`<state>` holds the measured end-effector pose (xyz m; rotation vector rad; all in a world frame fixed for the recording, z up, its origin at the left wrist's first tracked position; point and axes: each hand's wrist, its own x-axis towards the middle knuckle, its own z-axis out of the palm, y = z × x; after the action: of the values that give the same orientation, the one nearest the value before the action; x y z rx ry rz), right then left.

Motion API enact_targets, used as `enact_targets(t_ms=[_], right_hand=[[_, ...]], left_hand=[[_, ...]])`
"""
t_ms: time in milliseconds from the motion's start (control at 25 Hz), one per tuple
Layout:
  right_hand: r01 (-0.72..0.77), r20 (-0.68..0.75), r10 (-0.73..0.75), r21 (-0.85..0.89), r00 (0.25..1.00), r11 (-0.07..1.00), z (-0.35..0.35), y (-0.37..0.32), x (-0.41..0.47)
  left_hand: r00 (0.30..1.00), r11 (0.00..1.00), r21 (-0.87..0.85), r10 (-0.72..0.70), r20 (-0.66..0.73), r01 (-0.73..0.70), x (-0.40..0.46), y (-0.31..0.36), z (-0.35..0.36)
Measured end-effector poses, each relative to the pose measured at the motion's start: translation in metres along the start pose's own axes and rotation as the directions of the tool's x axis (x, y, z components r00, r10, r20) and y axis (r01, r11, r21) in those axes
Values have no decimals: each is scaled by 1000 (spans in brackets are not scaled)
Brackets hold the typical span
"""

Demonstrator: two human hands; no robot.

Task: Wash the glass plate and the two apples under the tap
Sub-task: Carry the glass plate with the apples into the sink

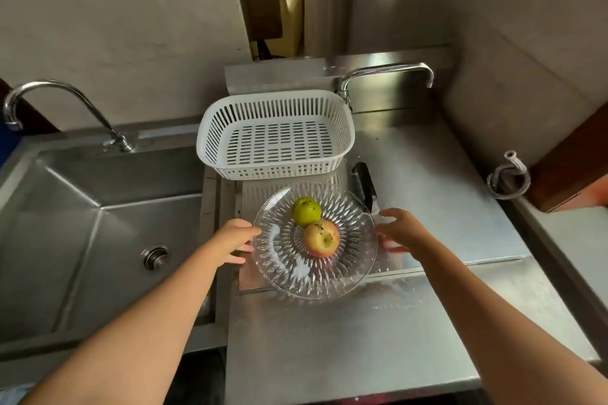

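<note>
A clear cut-glass plate (289, 270) lies on the steel counter, right of the sink. Two apples rest on it and touch each other: a green apple (306, 210) at the back and a red-yellow apple (321, 238) in front. My left hand (232, 240) grips the plate's left rim, thumb on top and fingers beneath. At the right rim my right hand (403, 230) has its fingers spread, with the fingertips just touching the edge. The tap (62, 99) over the sink (98, 223) is at the left, and no water runs from it.
A white slotted plastic basket (276, 135) stands just behind the plate. A second tap (388, 74) rises behind the basket. A dark-handled utensil (365, 182) lies right of the plate. A coiled hose (508, 177) sits at the counter's far right edge.
</note>
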<state>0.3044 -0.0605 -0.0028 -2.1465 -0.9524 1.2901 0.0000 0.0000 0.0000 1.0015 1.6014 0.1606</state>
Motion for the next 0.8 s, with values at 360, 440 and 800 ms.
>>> enact_targets(t_ms=[360,440,800], right_hand=[[100,-32,-103,-72,994,992,19,13,16],[100,29,-99,-30,995,995,16,14,14],[140,265,-166,117,950,983,41,-27,-20]], left_hand=[[994,959,-282,-55,-97,26,-3,-12,17],[992,956,-292,-44,-119,7,-6,-21,16],[980,906,-420,-27,-197,-59,-55,-68,-29]])
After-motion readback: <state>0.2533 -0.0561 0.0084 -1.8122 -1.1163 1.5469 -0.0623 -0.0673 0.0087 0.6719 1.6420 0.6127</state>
